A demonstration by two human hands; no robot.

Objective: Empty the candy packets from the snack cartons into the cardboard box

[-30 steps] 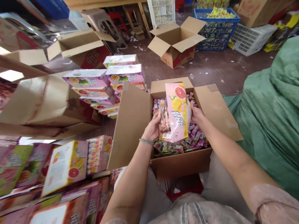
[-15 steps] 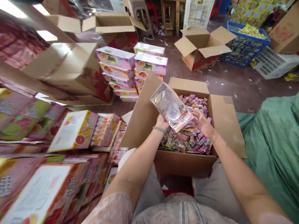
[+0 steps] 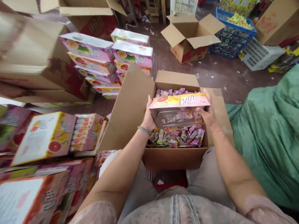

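Between my two hands I hold a pink and yellow printed packing box (image 3: 178, 100) with a clear plastic window on the side facing me. A few sachets show through that window. My left hand (image 3: 149, 115) grips its left end, a beaded bracelet on the wrist. My right hand (image 3: 207, 112) is closed around the right end, thumb on the front edge. Directly below stands an open cardboard carton (image 3: 173, 158), its flaps spread. Many small pink, purple and green sachets (image 3: 177, 137) fill it, partly hidden by the packing box.
Printed boxes (image 3: 92, 49) are stacked beyond the carton on the left. More boxes (image 3: 42, 133) lie at my near left. Another open carton (image 3: 191, 46) stands ahead, beside blue crates (image 3: 230, 40). Green cloth (image 3: 268, 130) bulges at my right.
The packing box has turned from tilted, window up, to level with its printed panel on top. My right hand has moved onto its right end. The view has shifted.
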